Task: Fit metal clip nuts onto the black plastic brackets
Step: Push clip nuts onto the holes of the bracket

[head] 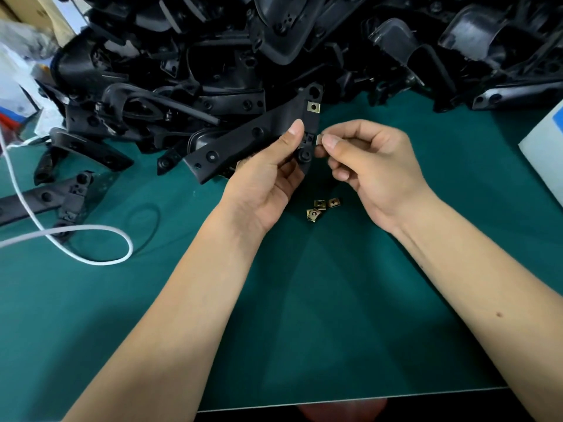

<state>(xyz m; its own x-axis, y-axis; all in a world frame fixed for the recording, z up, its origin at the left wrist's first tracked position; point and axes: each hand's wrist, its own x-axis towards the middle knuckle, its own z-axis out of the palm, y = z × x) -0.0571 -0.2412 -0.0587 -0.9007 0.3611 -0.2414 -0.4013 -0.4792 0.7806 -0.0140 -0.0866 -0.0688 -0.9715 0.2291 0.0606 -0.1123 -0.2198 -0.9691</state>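
Left hand (268, 175) holds bracket (243, 141); right hand (365, 166) pinches clip nut (319, 139).

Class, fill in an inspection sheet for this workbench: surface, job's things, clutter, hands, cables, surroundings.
Surface: green mat.
Job's things: held bracket with one fitted clip nut; three loose clip nuts on the mat.
Clutter: bracket pile at the back; separate bracket lying left.
Hands: left hand grips the bracket; right hand pinches a clip nut.
Cables: white cable looped at left.
Surroundings: white box at right.
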